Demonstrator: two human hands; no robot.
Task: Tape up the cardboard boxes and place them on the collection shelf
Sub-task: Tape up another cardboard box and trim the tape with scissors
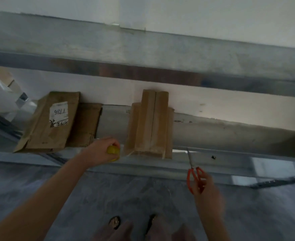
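4 cardboard boxes [47,122]; 1 yellow tape roll [113,150]; 1 pair orange-handled scissors [194,174].

dim, grey light | soft motion blur | wide-angle bending at edges

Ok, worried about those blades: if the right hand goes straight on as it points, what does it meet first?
Probably the shelf's front edge, where the tips of the scissors in the right hand sit; the cardboard box lies left of that line. Depth is unclear.
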